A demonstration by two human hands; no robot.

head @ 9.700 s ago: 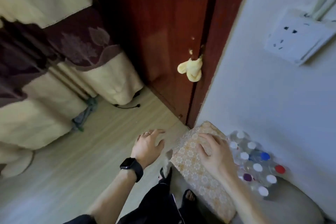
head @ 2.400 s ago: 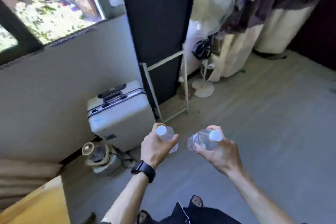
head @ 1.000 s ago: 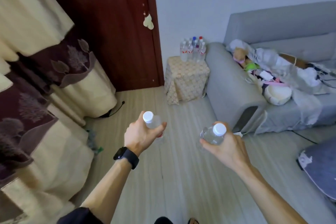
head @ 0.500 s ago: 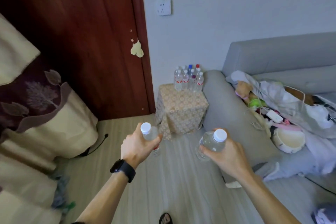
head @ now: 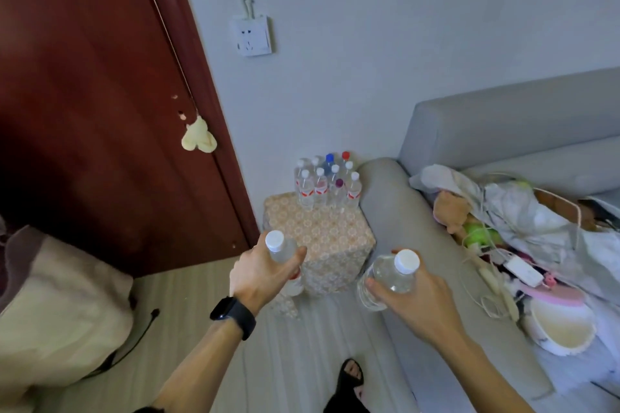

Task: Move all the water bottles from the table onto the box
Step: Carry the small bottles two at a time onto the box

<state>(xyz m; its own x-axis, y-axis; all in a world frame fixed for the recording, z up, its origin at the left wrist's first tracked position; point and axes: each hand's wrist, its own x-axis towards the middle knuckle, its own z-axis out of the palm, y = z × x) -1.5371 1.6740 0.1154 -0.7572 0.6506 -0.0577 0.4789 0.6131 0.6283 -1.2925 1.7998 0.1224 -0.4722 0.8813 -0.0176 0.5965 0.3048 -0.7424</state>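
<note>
1. Step in hand, by the look of it: carrying two water bottles toward the box, with neither set down yet.
2. Left hand: fingers wrapped round a clear white-capped bottle, held roughly upright over the floor, just short of the box's near left corner.
3. Right hand: likewise clenched round a second bottle, tilted with its white cap toward the camera, in the air near the box's right corner and the sofa.
4. Box: draped in a pale patterned cloth and standing in the corner between the red-brown door and the grey sofa, close against the sofa arm.
5. Already on the box: a tight cluster of bottles at the back by the wall. Mostly white caps, plus one blue, one red and one dark purple. Patterned cloth showing in front of them.
6. Next, probably: reach forward over the front of the box top, lower each bottle upright in front of the cluster, then loosen the grip.
7. Called for: righting the second bottle first, seating both bases flat on the soft cloth, and keeping clear of the standing row.
8. Source bench not in view, so cannot tell how many bottles remain to fetch.
</note>
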